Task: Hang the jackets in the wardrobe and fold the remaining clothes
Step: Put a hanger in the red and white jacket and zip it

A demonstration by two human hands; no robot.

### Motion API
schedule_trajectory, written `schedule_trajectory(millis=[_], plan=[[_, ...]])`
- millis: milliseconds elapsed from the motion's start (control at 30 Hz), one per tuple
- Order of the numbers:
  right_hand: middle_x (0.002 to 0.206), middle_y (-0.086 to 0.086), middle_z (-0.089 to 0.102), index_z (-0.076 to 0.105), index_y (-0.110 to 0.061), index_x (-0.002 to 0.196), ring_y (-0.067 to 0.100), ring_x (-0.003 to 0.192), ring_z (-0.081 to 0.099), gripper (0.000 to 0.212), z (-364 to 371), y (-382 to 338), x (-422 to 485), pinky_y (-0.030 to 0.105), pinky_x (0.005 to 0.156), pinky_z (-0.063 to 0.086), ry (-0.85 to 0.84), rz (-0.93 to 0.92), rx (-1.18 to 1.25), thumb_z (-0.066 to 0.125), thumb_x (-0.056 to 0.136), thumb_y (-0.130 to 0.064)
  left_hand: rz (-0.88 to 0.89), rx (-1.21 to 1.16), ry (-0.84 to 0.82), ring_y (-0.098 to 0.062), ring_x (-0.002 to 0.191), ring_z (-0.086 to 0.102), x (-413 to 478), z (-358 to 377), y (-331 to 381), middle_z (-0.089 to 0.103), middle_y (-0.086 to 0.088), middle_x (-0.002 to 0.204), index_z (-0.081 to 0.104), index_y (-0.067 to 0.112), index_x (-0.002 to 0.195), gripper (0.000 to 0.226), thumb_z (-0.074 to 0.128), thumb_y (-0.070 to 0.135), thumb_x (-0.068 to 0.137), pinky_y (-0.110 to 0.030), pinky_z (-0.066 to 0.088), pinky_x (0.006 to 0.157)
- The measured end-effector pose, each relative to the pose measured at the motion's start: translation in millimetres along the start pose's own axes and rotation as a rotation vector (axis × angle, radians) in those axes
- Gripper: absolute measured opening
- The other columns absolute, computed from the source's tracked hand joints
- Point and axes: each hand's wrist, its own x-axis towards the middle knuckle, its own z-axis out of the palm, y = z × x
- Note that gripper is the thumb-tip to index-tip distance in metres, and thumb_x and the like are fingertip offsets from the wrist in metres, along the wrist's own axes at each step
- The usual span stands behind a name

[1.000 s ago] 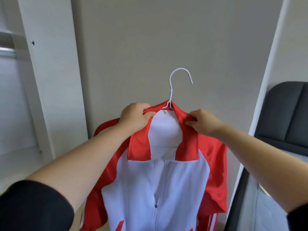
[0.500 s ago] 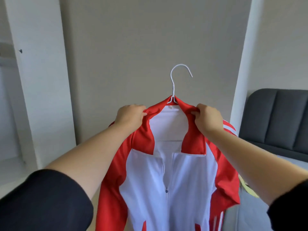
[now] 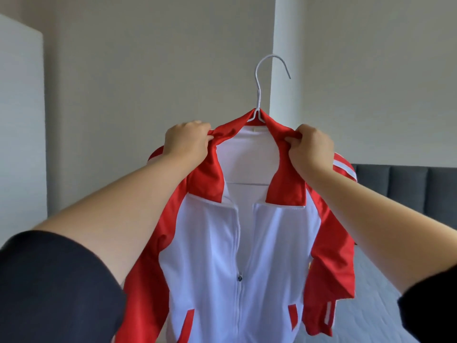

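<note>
The left hand (image 3: 188,142) and the right hand (image 3: 310,147) each pinched a bunched fold of the red collar (image 3: 205,174), fingers curled tight into the cloth, knuckles up, both forearms reaching forward and upward out of dark sleeves (image 3: 49,288). Against half a second before, both hands sat higher in view and a little further apart, and the collar was spread wider. Between them the red and white jacket (image 3: 210,256) hung in the air in front of the person, on a white wire hanger (image 3: 259,102) whose hook stood free above the neck, caught on nothing. The zip was open at the top, its pull (image 3: 239,278) partway down the front. A small yellow mark on the red panel at the jacket's right was too small to read. The view had swung right since the earlier frames: the white wardrobe panel (image 3: 19,120) had slid to the far left edge, and more of the dark grey padded panel (image 3: 405,186) and the grey-blue quilted surface (image 3: 385,280) below it showed at right.
</note>
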Motion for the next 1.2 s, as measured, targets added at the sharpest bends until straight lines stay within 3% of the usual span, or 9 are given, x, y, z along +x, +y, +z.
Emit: schedule_trajectory(millis=[233,567,700,900,967,1067,1133,1200], plan=[[0.08,0.014,0.063,0.061,-0.007,0.081,0.029,0.067,0.045,0.013,-56.8,37.6,-18.7,0.03,0.06,0.028,0.036,0.023,-0.081,0.058,0.086,-0.018,0.012,-0.109,-0.005,-0.037,0.091,0.06,-14.6,-5.2,60.3,0.065,-0.011,0.097,0.062,0.011,0.094,0.016,0.054,0.026,0.092,-0.032,0.03,0.065],[0.069,-0.002,0.052,0.051,-0.018,0.074,0.017,0.058,0.04,0.018,-13.6,187.9,-181.7,0.019,0.048,0.021,-0.311,0.223,-0.211,0.058,0.09,-0.02,0.01,-0.275,-0.483,-0.032,0.086,0.061,-171.3,142.8,155.1,0.065,-0.005,0.091,0.062,0.015,0.087,0.015,0.054,0.027,0.091,-0.029,0.031,0.062],[0.074,-0.002,0.049,0.048,-0.018,0.073,0.02,0.065,0.043,0.02,-1.2,225.8,-228.8,0.025,0.06,0.028,-0.332,0.227,-0.226,0.059,0.09,-0.018,0.003,-0.29,-0.499,-0.033,0.081,0.06,-215.1,177.5,175.1,0.065,-0.007,0.088,0.061,0.012,0.084,0.015,0.053,0.024,0.09,-0.031,0.031,0.059],[0.078,0.017,0.053,0.067,0.002,0.071,0.035,0.08,0.049,0.014,44.1,303.3,-305.3,0.034,0.062,0.03,-0.53,0.237,-0.361,0.07,0.078,-0.01,0.014,-0.339,-0.682,-0.031,0.09,0.055,-306.2,261.4,214.4,0.058,-0.01,0.095,0.068,0.008,0.091,0.018,0.055,0.019,0.088,-0.036,0.039,0.064],[0.073,0.02,0.055,0.067,0.002,0.069,0.037,0.075,0.052,0.011,61.8,320.0,-313.9,0.034,0.061,0.026,-0.532,0.236,-0.401,0.069,0.076,-0.007,-0.075,-0.359,-0.718,-0.029,0.079,0.054,-320.1,281.5,224.4,0.057,-0.009,0.088,0.067,0.008,0.087,0.017,0.055,0.019,0.089,-0.032,0.033,0.059],[0.086,0.02,0.065,0.067,-0.002,0.086,0.039,0.083,0.057,0.013,89.5,336.1,-329.8,0.034,0.063,0.03,-0.534,0.417,-0.404,0.059,0.084,-0.011,-0.368,-0.504,-0.762,-0.032,0.078,0.059,-333.3,304.1,241.0,0.06,-0.008,0.078,0.063,0.01,0.086,0.013,0.051,0.014,0.089,-0.031,0.033,0.058],[0.107,0.018,0.065,0.062,-0.006,0.115,0.037,0.101,0.057,0.029,103.2,339.2,-349.1,0.038,0.076,0.04,-0.53,0.533,-0.335,0.05,0.089,-0.007,-0.472,-0.66,-0.809,-0.031,0.098,0.06,-347.5,315.1,252.3,0.066,-0.009,0.104,0.063,0.014,0.115,0.028,0.048,0.011,0.091,-0.036,0.045,0.074],[0.118,0.019,0.059,0.052,-0.005,0.129,0.037,0.111,0.051,0.045,108.2,334.2,-378.0,0.04,0.091,0.039,-0.571,0.543,-0.27,0.046,0.085,0.002,-0.428,-0.767,-0.941,-0.027,0.118,0.053,-373.1,318.8,261.7,0.057,-0.008,0.13,0.046,0.017,0.139,0.047,0.048,0.01,0.092,-0.037,0.044,0.097]])
